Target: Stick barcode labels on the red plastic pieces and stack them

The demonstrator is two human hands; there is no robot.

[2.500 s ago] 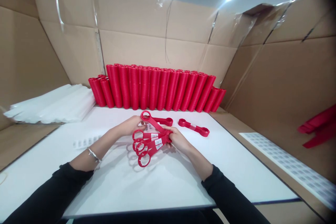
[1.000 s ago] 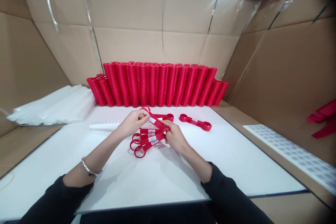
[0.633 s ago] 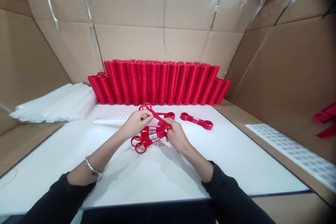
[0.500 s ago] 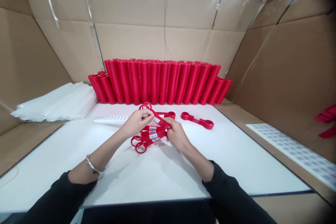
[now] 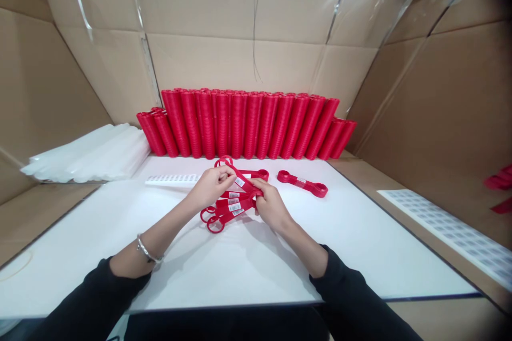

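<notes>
Red wrenches (image 5: 245,204) fanned above middle of white table (image 5: 256,266), right hand (image 5: 273,203) gripping gathered ends at 3 o'clock; left hand (image 5: 214,184) at 10, bunched near label (image 5: 239,181) (pinch unclear). Likely light, stiff, slightly slick; best held where ends overlap.

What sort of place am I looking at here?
Likely a factory or workshop bench: stacks of red parts stand along the far side of a white tabletop, what looks like a label sheet lies at right, and cardboard walls surround it.
</notes>
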